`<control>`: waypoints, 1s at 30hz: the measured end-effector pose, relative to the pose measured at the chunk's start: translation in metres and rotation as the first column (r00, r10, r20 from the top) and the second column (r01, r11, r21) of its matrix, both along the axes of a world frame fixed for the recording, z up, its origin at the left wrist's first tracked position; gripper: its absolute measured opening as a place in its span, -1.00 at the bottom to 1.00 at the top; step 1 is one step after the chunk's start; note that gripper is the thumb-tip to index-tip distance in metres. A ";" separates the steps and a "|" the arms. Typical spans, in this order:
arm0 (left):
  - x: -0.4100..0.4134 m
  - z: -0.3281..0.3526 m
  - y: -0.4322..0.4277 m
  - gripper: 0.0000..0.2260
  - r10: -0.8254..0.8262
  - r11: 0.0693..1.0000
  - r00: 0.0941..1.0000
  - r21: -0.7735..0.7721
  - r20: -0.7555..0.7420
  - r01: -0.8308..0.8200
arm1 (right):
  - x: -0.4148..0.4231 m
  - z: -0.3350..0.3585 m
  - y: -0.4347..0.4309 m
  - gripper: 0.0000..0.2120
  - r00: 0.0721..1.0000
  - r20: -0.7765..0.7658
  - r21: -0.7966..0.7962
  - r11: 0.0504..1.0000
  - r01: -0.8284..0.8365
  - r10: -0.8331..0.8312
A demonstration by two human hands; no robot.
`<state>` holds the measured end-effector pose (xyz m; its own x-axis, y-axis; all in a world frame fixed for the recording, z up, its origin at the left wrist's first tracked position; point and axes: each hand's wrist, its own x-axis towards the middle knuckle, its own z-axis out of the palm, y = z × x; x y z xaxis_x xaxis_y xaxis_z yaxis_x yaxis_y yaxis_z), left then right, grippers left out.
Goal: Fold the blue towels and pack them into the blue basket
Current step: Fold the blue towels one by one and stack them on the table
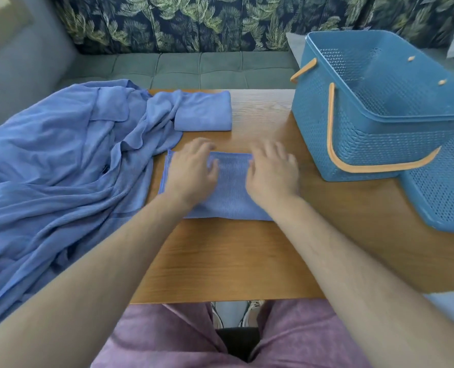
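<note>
Blue towel (231, 189), folded into a small rectangle, lies flat near the middle of the wooden table (220, 261). The fingers (203, 146) of the left hand (191, 171) and those of the right hand (272, 173) are laid on it palm down, straight and slightly spread, gripping nothing. Just beyond it sits a second folded towel (204, 112), a loose heap of blue towels (61, 160) spills over the table's left side, and the blue basket (313, 134) stands at the right, orange handles (332, 128) down, a perforated blue lid (443, 192) beside it.
</note>
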<state>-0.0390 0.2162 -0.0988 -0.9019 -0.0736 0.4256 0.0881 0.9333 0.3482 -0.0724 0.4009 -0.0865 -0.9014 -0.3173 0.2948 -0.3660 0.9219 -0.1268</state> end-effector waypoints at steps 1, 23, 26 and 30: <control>0.000 -0.005 0.012 -0.64 -0.092 0.996 0.994 0.030 0.066 0.090 | 0.008 -0.005 -0.012 -0.54 0.996 0.075 -0.048 0.998 -0.043 0.047; 0.057 -0.026 -0.029 -0.50 0.027 0.994 0.938 -0.112 0.345 0.013 | 0.089 -0.022 -0.009 -0.66 0.989 0.005 0.007 0.989 -0.146 0.146; 0.085 -0.018 -0.019 -0.43 0.109 0.983 0.950 -0.173 0.292 -0.060 | 0.079 -0.025 0.011 -0.68 0.992 0.039 -0.030 0.993 -0.117 0.118; 0.132 -0.005 0.003 -0.51 -0.002 0.982 0.974 -0.184 0.228 0.045 | 0.061 -0.019 0.046 -0.83 0.990 -0.028 -0.132 0.981 -0.139 0.136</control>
<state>0.0931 0.2188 -0.1039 -0.9765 0.0099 0.2151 0.0499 0.9822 0.1813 -0.0116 0.4470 -0.1056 -0.8458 -0.3943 0.3595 -0.4915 0.8380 -0.2372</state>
